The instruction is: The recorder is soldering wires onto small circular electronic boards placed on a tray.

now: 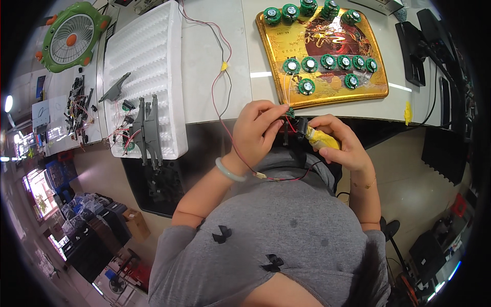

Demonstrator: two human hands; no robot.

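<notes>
My left hand (255, 130) pinches a small green circuit board (290, 112) between thumb and fingertips, just off the table's front edge. Thin pale wires run from the board up to a green-rimmed round speaker (291, 66) on a gold tin lid (371, 94). In my right hand (345, 140) is a yellow-wrapped tool (323, 139) with a clear neck; its exact kind I cannot make out. Its front end meets a dark part (302, 126) beside the board, where a short red wire shows. A red and black cable (232, 138) passes over my left wrist.
More round speakers (328, 62) stand in rows on the lid. At left, a white foam tray (176, 112) carries grey plastic parts (148, 130) and wired pieces. A green fan (71, 38) stands far left. Black stands (409, 53) and a yellow strip (407, 112) are at right.
</notes>
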